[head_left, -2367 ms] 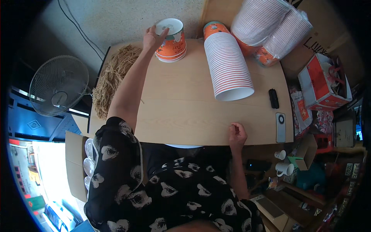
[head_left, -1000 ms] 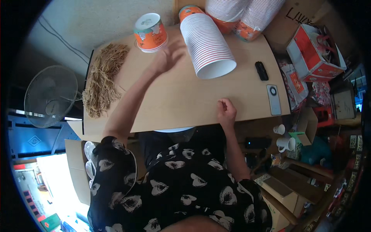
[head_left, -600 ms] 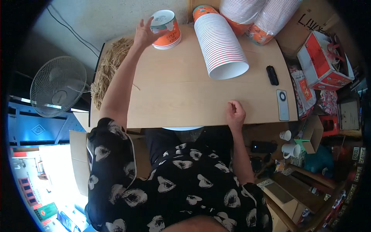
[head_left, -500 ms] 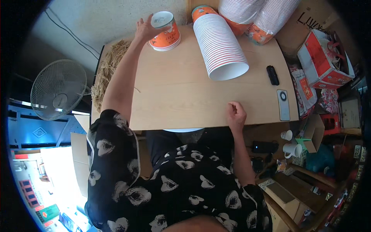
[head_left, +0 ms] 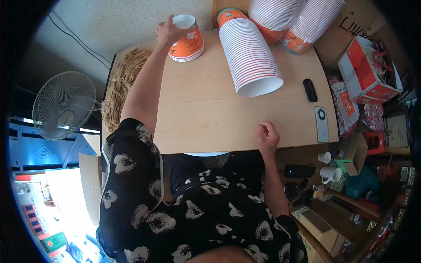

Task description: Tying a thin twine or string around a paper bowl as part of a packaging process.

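At the far left of the table, a short stack of orange printed paper tubs (head_left: 188, 46) stands upside down with white rims at the bottom. My left hand (head_left: 169, 33) is at the stack's left side, fingers apart and thumb reaching across the upper wall. Whether it presses on the tub is hard to tell. Loosely curled, my right hand (head_left: 268, 136) rests by the near table edge with nothing visible in it. Between and beyond the hands, a long nested stack of white-rimmed paper tubs (head_left: 252, 57) lies on its side, its mouth toward me.
Wrapped tub stacks (head_left: 274, 17) fill the back right. Dry straw-like strands (head_left: 127, 79) lie along the left edge. A black device (head_left: 309, 90) and a phone (head_left: 322, 125) lie at right. Beyond the edges are a fan (head_left: 65, 105) and a red-white carton (head_left: 370, 72).
The whole view has shifted slightly. My left hand stays at the orange tubs, with its fingers less widely spread. My right hand keeps its curled pose by the edge.
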Tool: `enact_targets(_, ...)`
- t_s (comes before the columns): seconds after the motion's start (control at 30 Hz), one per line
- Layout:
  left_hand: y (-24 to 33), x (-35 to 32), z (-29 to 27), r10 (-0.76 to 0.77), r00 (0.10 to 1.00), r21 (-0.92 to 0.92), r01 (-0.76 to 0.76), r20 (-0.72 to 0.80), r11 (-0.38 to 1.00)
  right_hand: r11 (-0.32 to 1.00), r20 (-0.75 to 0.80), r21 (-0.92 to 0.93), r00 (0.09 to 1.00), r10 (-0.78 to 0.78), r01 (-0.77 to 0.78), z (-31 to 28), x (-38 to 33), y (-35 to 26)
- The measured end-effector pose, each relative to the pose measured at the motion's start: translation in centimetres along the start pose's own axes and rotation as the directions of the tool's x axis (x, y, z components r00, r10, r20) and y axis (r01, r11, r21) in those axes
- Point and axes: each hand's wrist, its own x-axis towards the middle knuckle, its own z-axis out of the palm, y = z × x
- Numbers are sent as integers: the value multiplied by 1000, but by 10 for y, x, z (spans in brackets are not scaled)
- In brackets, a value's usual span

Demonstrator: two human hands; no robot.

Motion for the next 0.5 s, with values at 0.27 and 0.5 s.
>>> enact_targets(0.27, 11, -20, -30, -89, 995, -59, 85, -55, 995, 1000, -10, -4, 1000, 5, -5, 0, 1, -2)
enact_targets(0.5, 9, -32, -46, 185, 982, 148, -178, -34, 973, 1000, -30, -10, 999, -19, 19, 0, -1, 0)
